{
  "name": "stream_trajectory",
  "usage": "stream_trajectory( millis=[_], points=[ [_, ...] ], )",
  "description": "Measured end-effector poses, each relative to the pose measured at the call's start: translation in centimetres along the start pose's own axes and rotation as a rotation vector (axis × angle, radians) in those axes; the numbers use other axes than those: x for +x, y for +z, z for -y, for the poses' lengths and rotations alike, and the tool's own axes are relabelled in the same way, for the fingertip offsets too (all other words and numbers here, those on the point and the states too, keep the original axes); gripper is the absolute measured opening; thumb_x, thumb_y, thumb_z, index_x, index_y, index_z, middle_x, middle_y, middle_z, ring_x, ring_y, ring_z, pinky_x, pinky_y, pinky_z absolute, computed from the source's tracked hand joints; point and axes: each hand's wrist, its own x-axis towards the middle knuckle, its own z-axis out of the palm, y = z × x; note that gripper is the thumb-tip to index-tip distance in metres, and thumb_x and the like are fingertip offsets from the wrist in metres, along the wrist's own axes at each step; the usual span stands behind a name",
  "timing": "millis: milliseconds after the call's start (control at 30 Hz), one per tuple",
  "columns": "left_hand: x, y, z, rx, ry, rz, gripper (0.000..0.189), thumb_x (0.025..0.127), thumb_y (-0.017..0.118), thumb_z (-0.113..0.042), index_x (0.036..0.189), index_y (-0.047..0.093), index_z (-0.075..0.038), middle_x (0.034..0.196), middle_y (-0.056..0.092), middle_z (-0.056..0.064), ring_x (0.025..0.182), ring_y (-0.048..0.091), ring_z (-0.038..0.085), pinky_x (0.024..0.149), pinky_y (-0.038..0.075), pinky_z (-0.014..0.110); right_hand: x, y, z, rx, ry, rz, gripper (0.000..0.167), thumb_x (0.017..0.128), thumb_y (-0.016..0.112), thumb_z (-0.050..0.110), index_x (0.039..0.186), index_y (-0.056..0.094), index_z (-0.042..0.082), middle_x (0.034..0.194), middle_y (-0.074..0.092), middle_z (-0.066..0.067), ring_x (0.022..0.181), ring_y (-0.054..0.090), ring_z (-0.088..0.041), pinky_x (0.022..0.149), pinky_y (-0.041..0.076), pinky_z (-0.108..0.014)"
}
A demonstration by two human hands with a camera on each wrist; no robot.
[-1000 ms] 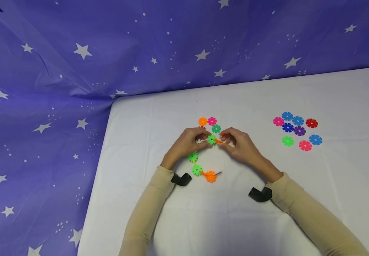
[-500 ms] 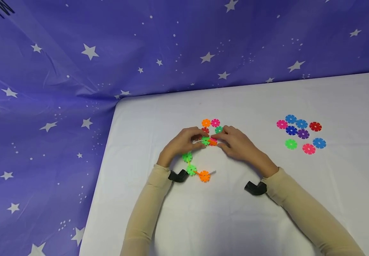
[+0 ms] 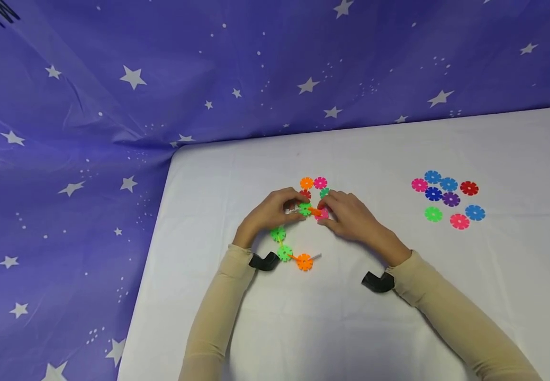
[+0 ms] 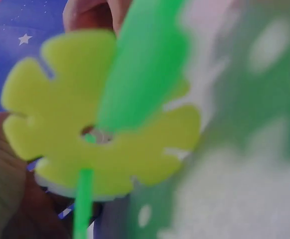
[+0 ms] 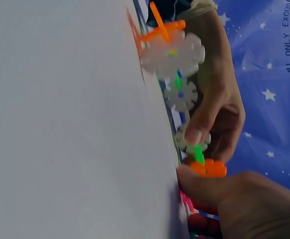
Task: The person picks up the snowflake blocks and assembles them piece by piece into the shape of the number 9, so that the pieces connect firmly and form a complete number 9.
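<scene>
A chain of notched snowflake discs curves over the table, with green discs [image 3: 285, 253] and an orange disc [image 3: 305, 262] at its near end. My left hand [image 3: 275, 211] pinches the chain's far part; its thumb lies on a whitish disc [image 5: 186, 140] in the right wrist view. Beyond that come a green disc [image 3: 305, 209] and an orange disc [image 5: 211, 168]. My right hand [image 3: 354, 216] holds a pink disc [image 3: 322, 214] against this orange disc. How far their slots mesh is hidden. Close to the left wrist camera is a yellow disc [image 4: 60, 119] crossed by green ones.
Loose orange [image 3: 306, 183], pink [image 3: 320, 182], red [image 3: 305, 194] and teal discs [image 3: 325, 192] lie just beyond the hands. Several more, including a purple disc [image 3: 451, 199], are spread at the right. A starry blue cloth [image 3: 255, 63] borders the white table [image 3: 332, 328].
A pink disc has come into view in my right hand, brought leftward to the orange disc. Since half a second ago it has shifted slightly right. The head view has also shifted a little.
</scene>
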Motion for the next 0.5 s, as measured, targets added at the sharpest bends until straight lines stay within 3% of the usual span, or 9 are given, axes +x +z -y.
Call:
stream_trajectory(
  millis=[167,367,500],
  points=[
    [-0.1,0.1,0.1,-0.015,0.0,-0.002,0.034,0.085,0.077,-0.013,0.117,0.067,-0.008,0.112,0.066,0.004,0.09,0.054,0.016,0.081,0.047,0.024,-0.9,-1.0,-0.6,0.095,0.121,-0.035,0.034,0.081,0.079,0.026,0.105,0.063,0.007,0.084,0.061,-0.004,0.073,0.053,-0.019,0.067,0.045,-0.034],
    [0.4,0.7,-0.2,0.037,0.045,-0.026,0.038,0.085,0.077,-0.018,0.121,0.067,-0.01,0.112,0.062,0.004,0.096,0.054,0.015,0.086,0.047,0.026,-1.7,-1.2,-1.0,0.384,0.183,-0.112,0.034,0.082,0.08,0.016,0.108,0.064,0.002,0.077,0.061,-0.005,0.063,0.048,-0.015,0.057,0.04,-0.023],
    [0.7,1.4,-0.7,0.064,0.057,-0.078,0.023,0.086,0.077,-0.021,0.108,0.072,-0.014,0.109,0.062,0.002,0.096,0.055,0.014,0.085,0.046,0.027,-1.6,-1.0,-0.7,0.523,0.243,-0.107,0.033,0.082,0.08,0.015,0.108,0.066,0.001,0.083,0.063,-0.007,0.067,0.05,-0.015,0.058,0.041,-0.019]
  ],
)
